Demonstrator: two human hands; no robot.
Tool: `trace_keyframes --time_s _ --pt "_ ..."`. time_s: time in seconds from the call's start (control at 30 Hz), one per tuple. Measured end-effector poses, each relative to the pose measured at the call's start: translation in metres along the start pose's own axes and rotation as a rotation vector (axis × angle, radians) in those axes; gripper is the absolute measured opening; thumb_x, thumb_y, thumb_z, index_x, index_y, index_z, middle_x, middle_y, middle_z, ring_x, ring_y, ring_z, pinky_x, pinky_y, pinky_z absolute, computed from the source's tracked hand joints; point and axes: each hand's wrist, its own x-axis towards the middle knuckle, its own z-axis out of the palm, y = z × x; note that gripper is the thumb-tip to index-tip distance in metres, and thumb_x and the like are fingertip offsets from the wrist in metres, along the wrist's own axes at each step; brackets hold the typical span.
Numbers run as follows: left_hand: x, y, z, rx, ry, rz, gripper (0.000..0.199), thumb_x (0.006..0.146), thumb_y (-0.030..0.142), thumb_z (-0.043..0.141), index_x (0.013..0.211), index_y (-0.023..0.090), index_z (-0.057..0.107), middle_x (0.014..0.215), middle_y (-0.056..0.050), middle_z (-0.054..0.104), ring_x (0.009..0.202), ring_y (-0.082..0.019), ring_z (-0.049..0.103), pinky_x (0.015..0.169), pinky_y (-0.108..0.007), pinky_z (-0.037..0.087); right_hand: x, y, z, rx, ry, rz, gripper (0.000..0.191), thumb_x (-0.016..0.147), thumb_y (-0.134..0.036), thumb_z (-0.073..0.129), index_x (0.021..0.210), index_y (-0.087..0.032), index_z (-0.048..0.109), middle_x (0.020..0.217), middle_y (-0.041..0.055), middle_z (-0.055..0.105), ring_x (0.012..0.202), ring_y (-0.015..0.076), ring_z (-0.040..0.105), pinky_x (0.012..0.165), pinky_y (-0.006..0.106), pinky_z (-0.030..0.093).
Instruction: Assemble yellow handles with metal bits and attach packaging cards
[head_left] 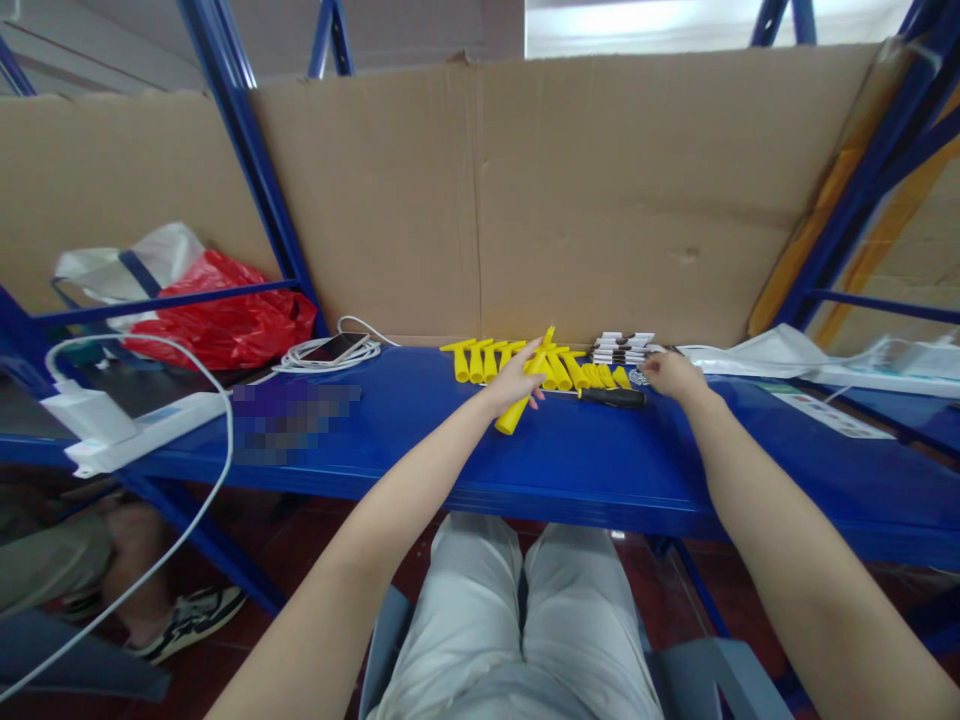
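Observation:
My left hand [519,382] is closed around a yellow T-shaped plastic piece [511,415], whose wide end points toward me. Behind it, a row of similar yellow pieces [476,362] lies on the blue table [420,415]. My right hand [670,374] has its fingers pressed together at a small pile of shiny metal parts [638,377]; what they pinch, if anything, is too small to make out. Black-and-white pieces [622,347] are stacked just beyond the pile. A screwdriver with a black handle [613,397] rests in front of several short yellow pieces [600,376].
A phone [341,347] lies on a coiled white cable [300,358]. Farther left are a red plastic bag [225,315] and a white power strip [150,432]. Cardboard [585,200] walls the back. White packaging [757,355] lies right. Another person's leg [135,560] shows lower left.

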Motion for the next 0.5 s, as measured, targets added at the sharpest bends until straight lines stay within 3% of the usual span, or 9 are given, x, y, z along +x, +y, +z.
trace_keyframes --time_s 0.1,0.23,0.5 --pt "-0.002 0.005 0.000 -0.159 -0.048 -0.058 0.084 0.089 0.004 0.047 0.158 0.039 0.013 0.162 -0.017 0.024 0.065 -0.005 0.063 0.056 -0.021 0.056 0.003 0.008 0.004 -0.029 -0.055 0.015 0.030 0.085 -0.024 0.053 0.104 -0.025 0.076 0.118 0.0090 0.070 0.110 0.0274 0.063 0.092 0.039 0.049" --pt "-0.004 0.010 0.000 -0.276 -0.074 -0.086 0.086 0.089 0.002 0.045 0.158 0.039 0.010 0.157 -0.015 0.037 0.061 -0.004 0.061 0.057 -0.021 0.057 0.006 0.011 0.009 -0.052 -0.074 -0.011 0.029 0.083 -0.023 0.057 0.103 -0.026 0.077 0.109 0.0066 0.073 0.103 0.0233 0.065 0.088 0.034 0.050" --pt "-0.006 0.014 0.001 -0.316 -0.068 -0.125 0.087 0.089 0.002 0.047 0.159 0.037 0.010 0.153 -0.014 0.043 0.060 -0.005 0.061 0.057 -0.022 0.057 0.007 0.012 0.011 -0.060 -0.078 -0.005 0.026 0.082 -0.025 0.058 0.098 -0.027 0.078 0.105 0.0064 0.074 0.098 0.0235 0.066 0.082 0.033 0.052"
